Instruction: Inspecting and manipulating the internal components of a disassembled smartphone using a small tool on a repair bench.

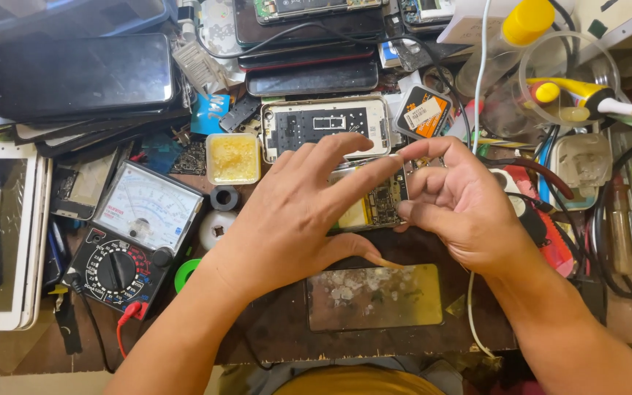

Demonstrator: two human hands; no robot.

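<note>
An opened phone [374,205] with its circuit board bare lies in the middle of the bench. My left hand [294,212] is spread over its left side, fingertips resting on its top edge. My right hand [462,201] cups its right edge, fingers curled against the side. Below the hands lies a worn glass panel [374,296] on a dark mat. Behind the phone sits a white phone frame [325,126] without its back.
An analogue multimeter [133,238] with red lead stands at left, beside a tub of yellow paste [233,158] and tape rolls. Stacked phones and tablets [82,77] crowd the back left. Bottles, a clear cup [568,80] and cables fill the right.
</note>
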